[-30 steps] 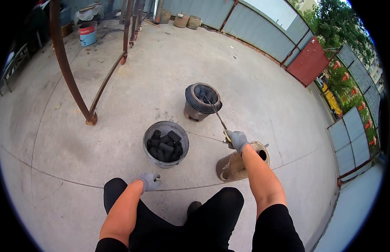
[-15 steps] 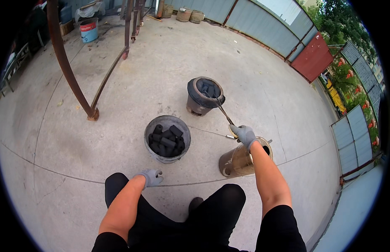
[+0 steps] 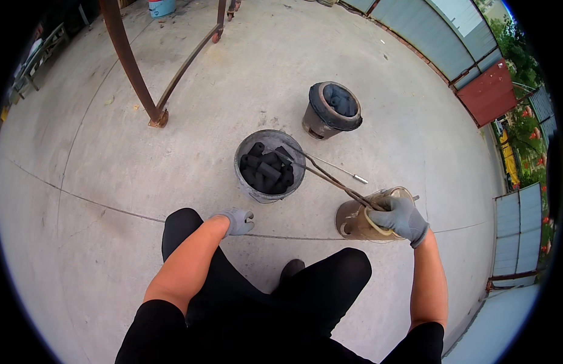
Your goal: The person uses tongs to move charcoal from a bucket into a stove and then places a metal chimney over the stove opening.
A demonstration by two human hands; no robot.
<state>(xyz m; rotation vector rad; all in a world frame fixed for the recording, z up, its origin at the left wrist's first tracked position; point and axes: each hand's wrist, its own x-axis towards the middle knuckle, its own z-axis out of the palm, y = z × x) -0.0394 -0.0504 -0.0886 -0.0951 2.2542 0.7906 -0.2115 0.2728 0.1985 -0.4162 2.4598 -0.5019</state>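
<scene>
My right hand (image 3: 403, 217), in a grey glove, is closed round the handles of long dark metal tongs (image 3: 337, 184). The two tong arms are spread, and their tips reach over the right part of a grey bucket (image 3: 240, 159). Black charcoal briquettes (image 3: 269, 171) lie heaped inside; whether the tips touch one cannot be made out. Beside my left knee, my gloved left hand (image 3: 238, 222) hangs empty, its fingers loosely bent and the thumb apart. Behind the bucket to the right stands a small round charcoal stove (image 3: 315, 118), holding several dark briquettes.
Under my right hand stands a rusty metal cylinder (image 3: 349, 221). A thin rod with a silvery end (image 3: 359, 179) lies on the concrete floor between bucket and stove. A rusty steel frame (image 3: 130, 60) rises at the far left. Metal fence panels (image 3: 436, 36) line the far right.
My right hand has drawn back toward me, taking the tongs from the stove to the bucket. My left hand remains beside the knee. The whole view has shifted.
</scene>
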